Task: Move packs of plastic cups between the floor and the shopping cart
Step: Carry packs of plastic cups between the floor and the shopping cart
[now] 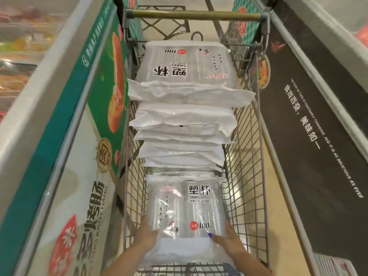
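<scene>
Head view shows both hands, left hand (148,235) and right hand (229,241), clasping a pack of plastic cups (185,212) low-centre inside the shopping cart (242,156); best kept level and squared against the stack.

Both hands hold a pack of plastic cups (184,206) by its near end inside the shopping cart (242,176). The left hand (148,235) grips the pack's left edge, and the right hand (229,243) lies along its right edge, its blue-nailed thumb on top of the wrapper. Beyond the hands, a tall stack of packs (184,116) fills the far part of the cart up to the handle bar (196,15). A freezer cabinet (65,156) stands left of the hands, and a dark freezer cabinet (310,120) right of them.
</scene>
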`<state>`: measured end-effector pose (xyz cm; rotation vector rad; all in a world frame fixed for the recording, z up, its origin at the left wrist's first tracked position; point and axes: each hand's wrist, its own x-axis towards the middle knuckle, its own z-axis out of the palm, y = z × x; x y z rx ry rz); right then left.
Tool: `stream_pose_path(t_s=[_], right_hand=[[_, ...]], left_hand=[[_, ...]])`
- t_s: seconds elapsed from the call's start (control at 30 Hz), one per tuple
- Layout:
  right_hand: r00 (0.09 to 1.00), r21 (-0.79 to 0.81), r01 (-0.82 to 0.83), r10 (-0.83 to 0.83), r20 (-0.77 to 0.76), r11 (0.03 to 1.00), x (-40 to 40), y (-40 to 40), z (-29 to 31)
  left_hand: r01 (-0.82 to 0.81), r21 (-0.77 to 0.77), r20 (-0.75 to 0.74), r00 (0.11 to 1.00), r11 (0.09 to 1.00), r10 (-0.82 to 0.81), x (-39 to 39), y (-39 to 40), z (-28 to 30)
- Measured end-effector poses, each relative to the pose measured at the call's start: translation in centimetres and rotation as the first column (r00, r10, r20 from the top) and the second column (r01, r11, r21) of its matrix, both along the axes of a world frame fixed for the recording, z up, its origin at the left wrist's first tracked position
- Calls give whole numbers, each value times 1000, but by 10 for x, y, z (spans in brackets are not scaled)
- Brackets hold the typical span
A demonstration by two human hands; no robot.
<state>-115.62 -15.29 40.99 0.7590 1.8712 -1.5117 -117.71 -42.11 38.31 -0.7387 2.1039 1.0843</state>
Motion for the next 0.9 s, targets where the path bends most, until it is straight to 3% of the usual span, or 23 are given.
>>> stream_pose_path(t_s=[0.17,0.27,0.47,0.67,0.9], right_hand=[[998,53,-50,52,-31,997,-10,-4,-10],[991,236,-101,119,-64,966,-8,-9,-4],[918,435,-196,320,-232,879,-19,-22,55],[767,554,-210,487,-417,805,-56,-38,167],[493,689,-158,660,-566,708,-72,-51,292]], left_hand=[[68,-46,-95,993,997,-73,-2,0,0],[129,-125,-165,975,984,-149,5,1,7],[305,-176,-355,867,936,-349,-15,11,85],[353,-386,-527,674,852,-518,-56,-2,211],[211,-564,-586,578,798,-567,-47,-11,334]])
